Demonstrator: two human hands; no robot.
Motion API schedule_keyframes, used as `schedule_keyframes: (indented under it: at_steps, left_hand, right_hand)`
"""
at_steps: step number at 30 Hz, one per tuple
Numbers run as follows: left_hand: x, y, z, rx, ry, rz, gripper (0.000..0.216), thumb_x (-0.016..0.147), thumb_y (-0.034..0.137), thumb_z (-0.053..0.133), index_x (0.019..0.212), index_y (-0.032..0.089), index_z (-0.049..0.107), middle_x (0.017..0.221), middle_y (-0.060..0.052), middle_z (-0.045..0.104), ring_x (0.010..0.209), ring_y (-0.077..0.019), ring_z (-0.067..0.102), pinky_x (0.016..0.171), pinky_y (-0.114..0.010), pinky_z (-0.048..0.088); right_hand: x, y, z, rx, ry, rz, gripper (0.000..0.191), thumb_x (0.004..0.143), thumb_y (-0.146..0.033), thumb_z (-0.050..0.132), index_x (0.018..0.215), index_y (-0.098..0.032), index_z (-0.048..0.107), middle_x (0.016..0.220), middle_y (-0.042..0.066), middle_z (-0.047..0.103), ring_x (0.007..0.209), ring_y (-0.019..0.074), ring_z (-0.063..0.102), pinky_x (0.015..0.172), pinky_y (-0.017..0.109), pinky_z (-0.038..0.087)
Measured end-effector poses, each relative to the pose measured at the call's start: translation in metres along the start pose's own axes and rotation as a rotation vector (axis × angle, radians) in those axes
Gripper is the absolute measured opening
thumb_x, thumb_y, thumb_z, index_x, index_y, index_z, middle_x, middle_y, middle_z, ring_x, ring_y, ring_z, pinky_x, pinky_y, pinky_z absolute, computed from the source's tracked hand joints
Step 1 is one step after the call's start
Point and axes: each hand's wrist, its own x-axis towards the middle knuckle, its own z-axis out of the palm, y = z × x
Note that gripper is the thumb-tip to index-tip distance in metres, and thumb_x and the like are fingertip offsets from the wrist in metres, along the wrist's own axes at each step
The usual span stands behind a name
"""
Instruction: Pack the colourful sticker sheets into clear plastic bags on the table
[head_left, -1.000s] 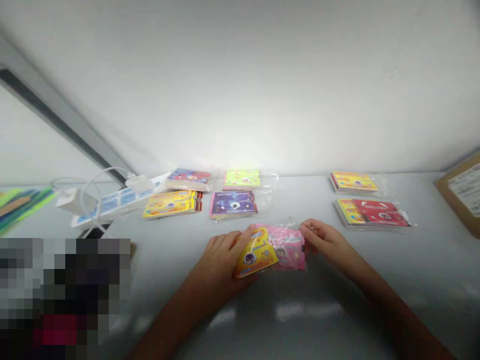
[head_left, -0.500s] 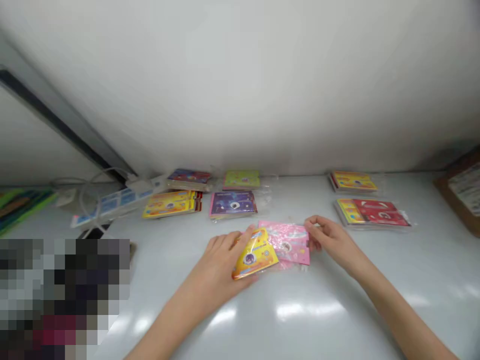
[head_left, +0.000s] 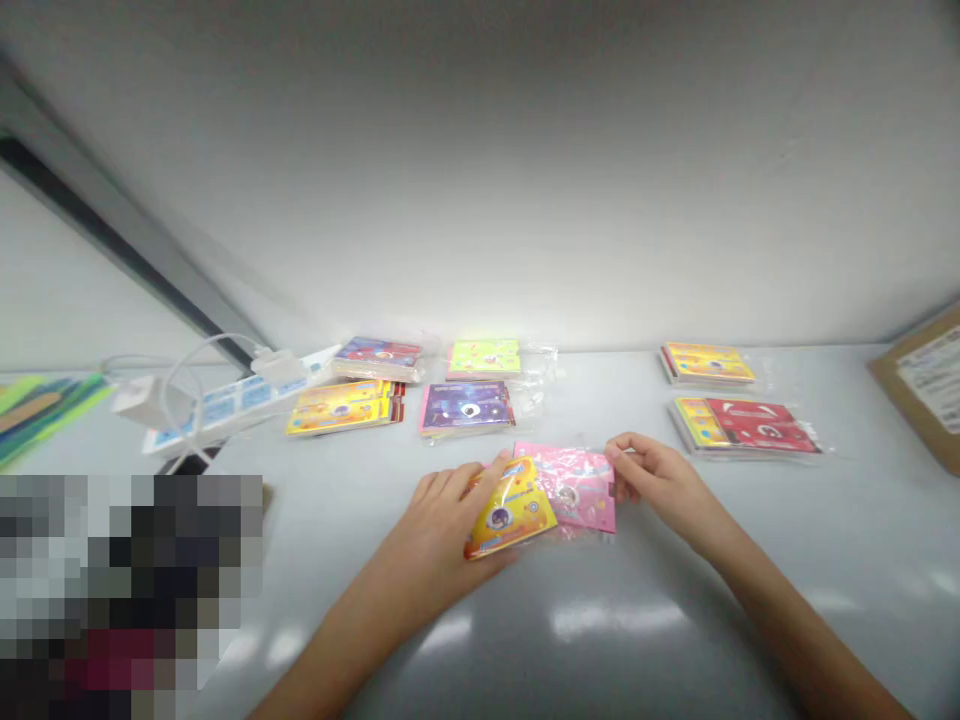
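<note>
My left hand (head_left: 457,520) is closed around a yellow printed packet (head_left: 510,508), its thumb lying over the top edge. A pink printed packet (head_left: 577,488) in clear plastic lies partly under the yellow one and sticks out to the right. At the pink packet's upper right corner, my right hand (head_left: 649,470) pinches the edge between thumb and fingers. Just behind them sits a bagged stack with a purple packet (head_left: 469,408) on top. Whatever lies beneath my left palm is hidden.
Behind are stacks topped by yellow (head_left: 337,408), dark red-blue (head_left: 379,352) and green packets (head_left: 486,356). Two bagged stacks, one yellow (head_left: 709,362) and one red (head_left: 765,425), lie right. A power strip (head_left: 232,400) with cables is left; a cardboard box (head_left: 922,380) stands far right.
The pink packet's right edge and my right hand have shifted very slightly left. My left hand stays put on the yellow packet. The picture's lighting has changed.
</note>
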Motion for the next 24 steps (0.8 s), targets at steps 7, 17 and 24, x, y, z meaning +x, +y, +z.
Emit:
schedule_keyframes:
  at_steps: [7, 17, 24]
  left_hand:
    - [-0.001, -0.001, 0.000, -0.001, 0.006, 0.019, 0.074, 0.074, 0.035, 0.063, 0.137, 0.028, 0.025, 0.123, -0.007, 0.049, 0.109, -0.0258, 0.047, 0.093, -0.039, 0.037]
    - [-0.001, -0.002, 0.001, 0.004, -0.001, 0.006, 0.073, 0.074, 0.034, 0.063, 0.137, 0.026, 0.026, 0.126, -0.007, 0.048, 0.111, -0.0256, 0.045, 0.095, -0.039, 0.036]
    - [0.000, -0.001, -0.001, -0.007, -0.029, -0.019, 0.073, 0.075, 0.033, 0.062, 0.138, 0.024, 0.025, 0.126, -0.008, 0.047, 0.111, -0.0251, 0.044, 0.095, -0.038, 0.035]
  right_hand:
    - [0.001, 0.001, -0.004, 0.003, 0.073, -0.023, 0.033, 0.078, -0.052, 0.048, 0.069, -0.020, 0.050, 0.049, -0.003, 0.052, 0.046, 0.0121, 0.049, 0.048, 0.025, 0.037]
    - [0.001, 0.002, -0.013, -0.108, 0.282, -0.047, 0.031, 0.079, -0.051, 0.048, 0.078, -0.020, 0.051, 0.049, -0.004, 0.050, 0.043, 0.0113, 0.047, 0.042, 0.022, 0.034]
    - [0.004, 0.002, -0.030, 0.041, 0.468, -0.109, 0.029, 0.076, -0.049, 0.053, 0.084, -0.022, 0.051, 0.061, -0.002, 0.052, 0.041, 0.0094, 0.044, 0.035, 0.021, 0.032]
